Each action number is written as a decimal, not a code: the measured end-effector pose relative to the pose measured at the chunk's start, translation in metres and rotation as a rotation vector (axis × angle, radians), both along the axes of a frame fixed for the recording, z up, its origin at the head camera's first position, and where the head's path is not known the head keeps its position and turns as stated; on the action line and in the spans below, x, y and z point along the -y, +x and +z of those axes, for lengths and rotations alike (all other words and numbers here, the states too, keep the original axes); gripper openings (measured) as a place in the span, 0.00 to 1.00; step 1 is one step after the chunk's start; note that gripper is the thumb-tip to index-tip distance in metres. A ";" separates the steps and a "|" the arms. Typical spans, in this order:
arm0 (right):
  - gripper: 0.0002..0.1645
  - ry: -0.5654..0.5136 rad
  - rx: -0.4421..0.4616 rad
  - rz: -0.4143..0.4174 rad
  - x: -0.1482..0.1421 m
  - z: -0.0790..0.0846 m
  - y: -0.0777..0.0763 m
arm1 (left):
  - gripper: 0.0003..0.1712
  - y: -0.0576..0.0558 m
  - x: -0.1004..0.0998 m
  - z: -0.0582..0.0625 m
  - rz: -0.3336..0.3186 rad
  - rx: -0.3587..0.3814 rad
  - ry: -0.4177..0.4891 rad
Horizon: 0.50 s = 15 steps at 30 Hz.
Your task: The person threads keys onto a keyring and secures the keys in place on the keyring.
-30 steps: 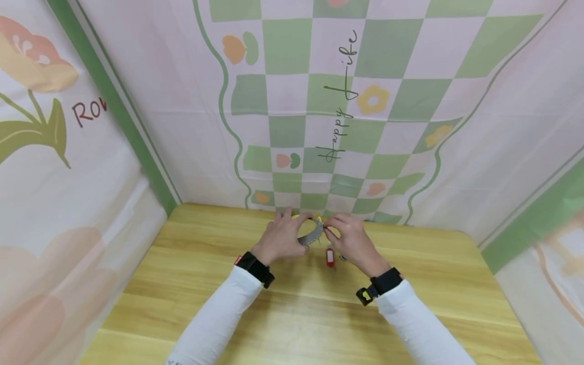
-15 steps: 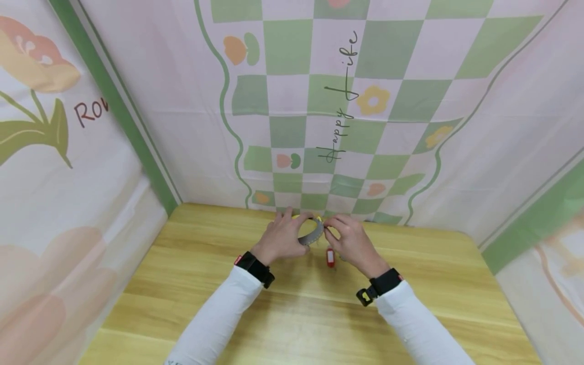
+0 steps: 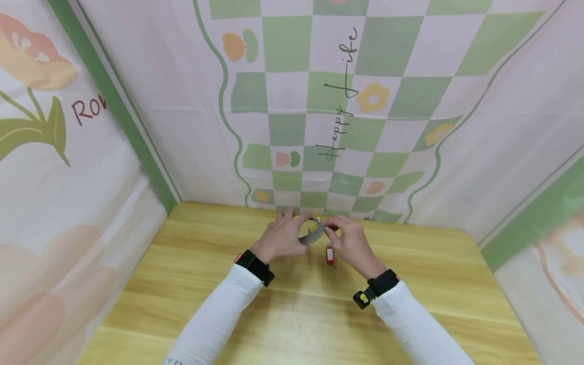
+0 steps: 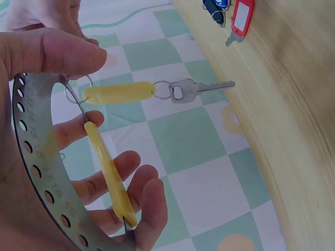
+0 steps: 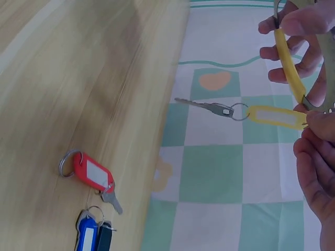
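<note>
In the head view my left hand (image 3: 283, 235) holds a grey metal key hoop (image 3: 312, 235) above the table's far part. The left wrist view shows the hoop's curved band (image 4: 44, 151) with numbered holes and a yellow grip (image 4: 107, 167), fingers curled around it. A yellow key tag (image 4: 120, 93) with a silver key (image 4: 183, 90) hangs by a split ring at the band's end. My right hand (image 3: 351, 243) pinches at that ring; in the right wrist view its fingertips meet the end of the yellow tag (image 5: 272, 116). The ring itself is mostly hidden there.
A red key tag (image 3: 330, 255) with its key lies on the wooden table (image 3: 292, 314) just below the hands. Beside it in the right wrist view are a blue key tag (image 5: 87, 238) and a black piece (image 5: 104, 238). A checked cloth (image 3: 319, 101) hangs behind the table.
Both hands stay in nearly the same place. My right wrist has shifted slightly, and the small item seen beside the red tag one second ago is now hidden behind that hand.
</note>
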State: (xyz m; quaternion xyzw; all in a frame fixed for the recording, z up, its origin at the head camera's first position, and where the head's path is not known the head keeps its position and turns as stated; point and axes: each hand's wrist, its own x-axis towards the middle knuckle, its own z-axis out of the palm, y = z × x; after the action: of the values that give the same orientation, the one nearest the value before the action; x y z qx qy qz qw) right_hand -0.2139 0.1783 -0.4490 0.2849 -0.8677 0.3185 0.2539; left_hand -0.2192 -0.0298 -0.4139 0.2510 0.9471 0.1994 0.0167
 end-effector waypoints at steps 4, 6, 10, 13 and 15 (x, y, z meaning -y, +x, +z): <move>0.08 -0.032 0.031 -0.015 0.000 0.002 0.000 | 0.46 -0.001 0.001 0.001 -0.005 -0.005 0.001; 0.08 -0.028 0.050 -0.012 -0.001 0.004 0.000 | 0.46 -0.001 0.001 0.001 -0.005 -0.010 -0.005; 0.11 0.015 0.059 0.007 -0.005 0.011 0.000 | 0.45 0.000 0.002 0.002 -0.003 -0.006 -0.021; 0.18 0.068 0.044 0.042 -0.008 0.015 -0.002 | 0.46 0.000 0.002 0.002 0.004 0.001 -0.033; 0.23 0.107 0.026 0.068 -0.008 0.017 -0.003 | 0.46 0.001 0.002 0.003 0.007 0.002 -0.039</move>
State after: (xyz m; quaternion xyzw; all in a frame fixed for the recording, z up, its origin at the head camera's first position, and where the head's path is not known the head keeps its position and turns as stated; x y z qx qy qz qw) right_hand -0.2173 0.1865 -0.4321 0.3235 -0.8765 0.2837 0.2160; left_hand -0.2184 -0.0322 -0.4112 0.2469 0.9517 0.1812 0.0216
